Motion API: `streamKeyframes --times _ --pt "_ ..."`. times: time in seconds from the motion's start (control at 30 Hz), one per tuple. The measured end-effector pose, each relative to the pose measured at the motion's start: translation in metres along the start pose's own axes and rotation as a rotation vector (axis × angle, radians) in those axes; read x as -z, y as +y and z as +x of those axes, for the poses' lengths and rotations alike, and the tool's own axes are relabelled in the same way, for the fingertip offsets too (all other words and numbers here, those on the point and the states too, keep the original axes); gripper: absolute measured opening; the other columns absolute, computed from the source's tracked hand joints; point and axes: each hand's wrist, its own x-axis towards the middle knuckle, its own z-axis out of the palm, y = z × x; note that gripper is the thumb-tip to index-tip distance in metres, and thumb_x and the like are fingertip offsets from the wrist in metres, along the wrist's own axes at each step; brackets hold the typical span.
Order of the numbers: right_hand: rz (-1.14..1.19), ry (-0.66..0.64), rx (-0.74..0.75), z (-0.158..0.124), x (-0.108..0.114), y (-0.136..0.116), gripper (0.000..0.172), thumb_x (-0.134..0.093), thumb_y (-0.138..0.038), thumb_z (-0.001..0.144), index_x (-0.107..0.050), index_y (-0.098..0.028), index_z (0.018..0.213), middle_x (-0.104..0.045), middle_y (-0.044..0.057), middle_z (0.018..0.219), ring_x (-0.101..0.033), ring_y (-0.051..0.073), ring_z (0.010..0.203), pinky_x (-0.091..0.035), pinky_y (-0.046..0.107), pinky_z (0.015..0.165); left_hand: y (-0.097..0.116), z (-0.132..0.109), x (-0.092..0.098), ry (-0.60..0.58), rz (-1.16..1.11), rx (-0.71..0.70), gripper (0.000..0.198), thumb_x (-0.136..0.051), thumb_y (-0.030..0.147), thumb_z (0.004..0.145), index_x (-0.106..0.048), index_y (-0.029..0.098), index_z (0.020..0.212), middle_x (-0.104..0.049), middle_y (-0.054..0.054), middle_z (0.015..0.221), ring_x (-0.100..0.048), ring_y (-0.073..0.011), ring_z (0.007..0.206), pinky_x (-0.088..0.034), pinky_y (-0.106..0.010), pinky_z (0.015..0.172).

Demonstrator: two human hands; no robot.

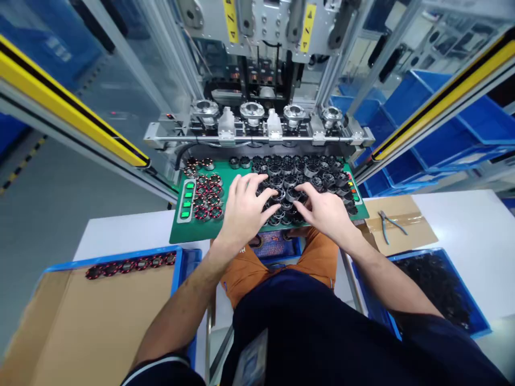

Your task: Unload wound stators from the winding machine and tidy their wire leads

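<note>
Many black stator cores [287,165], ring-shaped with teeth inside, crowd the right part of a green mat [201,231]. My left hand [243,206] hovers at their left side, fingers spread apart, the thumb and index finger close to some cores. My right hand [324,209] has its thumb and index finger around the sides of one black core [293,194] amid the group. On the left of the mat stand several stators wound with red-brown wire [208,198], beside a panel of green buttons [187,201].
Behind the mat runs a machine rail with metal fixtures [252,111]. Left is a blue tray [177,279] with cardboard and a row of wound stators [126,266]. Pliers [386,225] lie on cardboard at right, near a blue bin [478,316] of black parts. Yellow-edged posts [80,110] flank the station.
</note>
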Motion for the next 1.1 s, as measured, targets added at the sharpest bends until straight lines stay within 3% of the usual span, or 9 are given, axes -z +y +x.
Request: streamKeyframes --times 0.13,0.27,0.33,0.43,0.6,0.73,0.87,1.0,1.1 --pt "-0.126 -0.081 0.034 0.015 -0.005 -0.001 0.041 -0.051 -0.050 0.117 -0.067 -0.025 0.144 -0.085 0.011 0.107 -0.082 0.031 0.094 -0.047 0.033 0.075 0.007 0.012 -0.013 -0.062 0.046 0.005 0.018 -0.078 0.038 0.105 -0.080 0.022 0.113 -0.068 -0.015 0.152 -0.056 -0.0401 0.150 -0.034 -0.070 0.135" --pt "0.117 0.013 0.161 0.009 -0.003 0.011 0.024 -0.063 -0.040 0.114 -0.074 -0.021 0.123 -0.080 0.006 0.092 -0.076 0.023 0.083 -0.046 0.031 0.074 0.014 0.009 -0.006 0.024 -0.086 0.117 0.017 -0.079 0.043 0.105 -0.080 0.026 0.105 -0.075 -0.009 0.144 -0.061 -0.0375 0.143 -0.046 -0.065 0.125" --pt "0.394 0.174 0.256 -0.002 0.005 0.016 0.016 -0.071 -0.037 0.111 -0.076 -0.022 0.113 -0.072 0.001 0.086 -0.068 0.017 0.073 -0.048 0.029 0.070 0.023 0.004 0.004 0.132 -0.268 0.191 0.018 -0.080 0.044 0.105 -0.078 0.026 0.105 -0.078 -0.008 0.132 -0.069 -0.0324 0.130 -0.056 -0.055 0.114" --pt "0.736 0.409 0.343 -0.018 0.021 0.017 0.015 -0.086 -0.037 0.101 -0.078 -0.025 0.104 -0.068 0.002 0.100 -0.058 0.011 0.067 -0.050 0.028 0.064 0.043 -0.002 0.020 0.258 -0.741 0.235 0.024 -0.087 0.037 0.101 -0.069 0.025 0.111 -0.078 -0.005 0.125 -0.077 -0.0230 0.113 -0.065 -0.038 0.097" --pt "1.030 0.362 0.361 -0.033 0.031 0.008 0.030 -0.092 -0.034 0.094 -0.064 -0.025 0.091 -0.072 0.008 0.122 -0.067 0.018 0.090 -0.062 0.034 0.076 0.073 -0.004 0.036 0.190 -1.303 0.265 0.049 -0.083 0.023 0.103 -0.057 0.035 0.142 -0.072 -0.006 0.147 -0.077 -0.0114 0.080 -0.067 -0.026 0.072" --pt "1.305 0.256 0.288 -0.034 0.016 -0.003 0.051 -0.093 -0.034 0.093 -0.060 -0.031 0.131 -0.071 0.006 0.130 -0.072 0.016 0.092 -0.064 0.029 0.076 0.081 0.000 0.034 0.233 -1.332 0.293 0.035 -0.086 0.039 0.102 -0.069 0.031 0.131 -0.073 -0.007 0.140 -0.075 -0.0117 0.083 -0.064 -0.022 0.068" --pt "1.389 0.193 0.296 -0.035 0.004 -0.002 0.039 -0.089 -0.030 0.096 -0.062 -0.029 0.124 -0.071 0.008 0.134 -0.075 0.016 0.101 -0.064 0.027 0.080 0.080 -0.004 0.030 0.246 -1.328 0.294 0.025 -0.086 0.037 0.102 -0.070 0.030 0.119 -0.076 -0.005 0.131 -0.078 -0.0164 0.106 -0.063 -0.021 0.075" --pt "1.338 0.249 0.168 -0.054 0.006 0.035 0.033 -0.089 -0.038 0.096 -0.062 -0.032 0.114 -0.077 0.009 0.134 -0.078 0.021 0.102 -0.063 0.032 0.076 0.060 -0.040 0.035 0.248 -1.180 0.369 0.033 -0.091 0.034 0.097 -0.070 0.030 0.122 -0.081 -0.007 0.126 -0.079 -0.0201 0.112 -0.066 -0.027 0.085" --pt "1.216 0.459 -0.088 -0.072 0.008 0.080 0.036 -0.092 -0.050 0.091 -0.068 -0.039 0.116 -0.080 0.011 0.128 -0.079 0.026 0.096 -0.064 0.040 0.072 0.028 -0.083 0.038 0.272 -1.030 0.600 0.043 -0.097 0.037 0.088 -0.073 0.027 0.123 -0.082 -0.009 0.123 -0.081 -0.0217 0.106 -0.068 -0.029 0.085"
